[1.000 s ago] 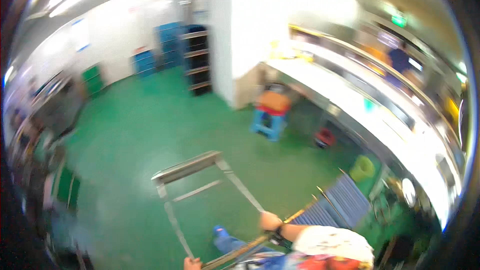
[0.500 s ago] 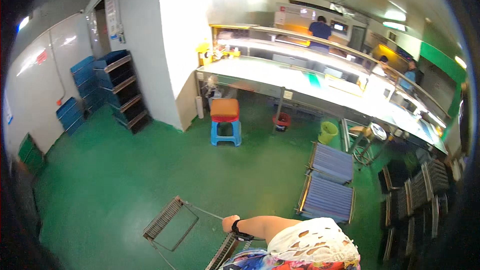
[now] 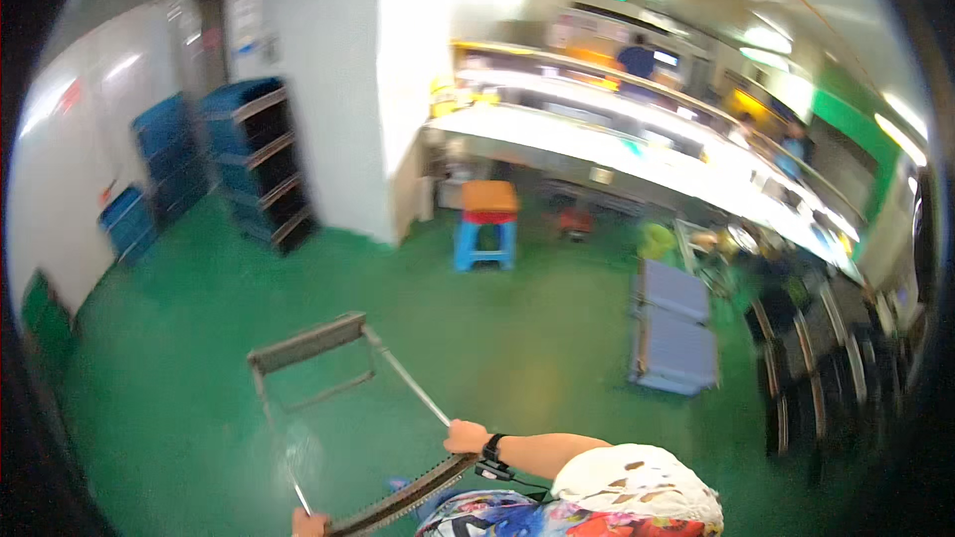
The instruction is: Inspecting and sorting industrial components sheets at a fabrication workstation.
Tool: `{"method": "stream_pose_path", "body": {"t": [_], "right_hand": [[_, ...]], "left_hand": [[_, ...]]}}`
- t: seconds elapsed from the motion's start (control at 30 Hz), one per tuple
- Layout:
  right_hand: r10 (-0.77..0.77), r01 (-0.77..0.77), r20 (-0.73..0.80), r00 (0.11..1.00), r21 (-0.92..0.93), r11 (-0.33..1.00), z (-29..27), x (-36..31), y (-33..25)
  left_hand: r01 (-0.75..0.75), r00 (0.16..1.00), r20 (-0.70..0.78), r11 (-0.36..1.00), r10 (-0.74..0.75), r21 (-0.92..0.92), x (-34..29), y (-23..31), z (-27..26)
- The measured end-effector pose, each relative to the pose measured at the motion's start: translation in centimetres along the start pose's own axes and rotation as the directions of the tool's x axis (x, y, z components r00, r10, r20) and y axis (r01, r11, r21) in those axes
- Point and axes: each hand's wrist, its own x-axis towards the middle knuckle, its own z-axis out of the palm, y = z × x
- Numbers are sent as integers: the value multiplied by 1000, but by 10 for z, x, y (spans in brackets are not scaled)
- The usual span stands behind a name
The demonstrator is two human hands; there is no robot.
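Note:
In front of my body I carry a slotted rack, an open rectangular frame (image 3: 310,343) with toothed bars at its far and near ends and thin metal rods along the sides. My right hand (image 3: 468,437), with a black watch (image 3: 492,448) on the wrist, is closed round the right rod near the near bar. At the lower edge, my left hand (image 3: 309,523) shows only in part, closed at the near end of the left rod. The rack hangs above the green floor, tilted, and its edges are slightly blurred.
A blue stool (image 3: 484,239) with an orange-brown top stands ahead. Two flat blue-grey ribbed racks (image 3: 674,348) lie to the right, beside stacked black racks (image 3: 826,358). Blue crates (image 3: 239,154) stand by the left wall. Beyond a lit workbench (image 3: 597,149) are other people.
My view has swung left, so the stool and bench sit further right. The rack is raised and closer to level, and my left hand has come into view on its left rod.

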Motion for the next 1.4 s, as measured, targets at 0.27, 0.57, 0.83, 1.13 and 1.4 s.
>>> {"method": "stream_pose_path", "body": {"t": [0.27, 0.57, 0.83, 1.13, 1.4], "right_hand": [[-142, 137, 9, 990, 217, 967, 13, 183, -103], [-312, 224, 454, 834, 237, 945, 97, 265, -432], [-635, 638, 555, 537, 225, 737, 268, 366, -688], [-701, 686, 478, 529, 245, 685, 421, 326, -1045], [-695, 886, 671, 259, 121, 447, 575, 279, -1292]], "left_hand": [[-98, 985, -162, 959, 55, -266, 45, 51, -122], [317, 817, -206, 718, -538, -619, 89, -127, -194], [309, 614, -186, 451, -767, -837, 97, -259, -366], [40, 374, -425, 472, -824, -881, 136, -412, -549], [-124, 119, -390, 376, -913, -918, 162, -553, -642]]}}
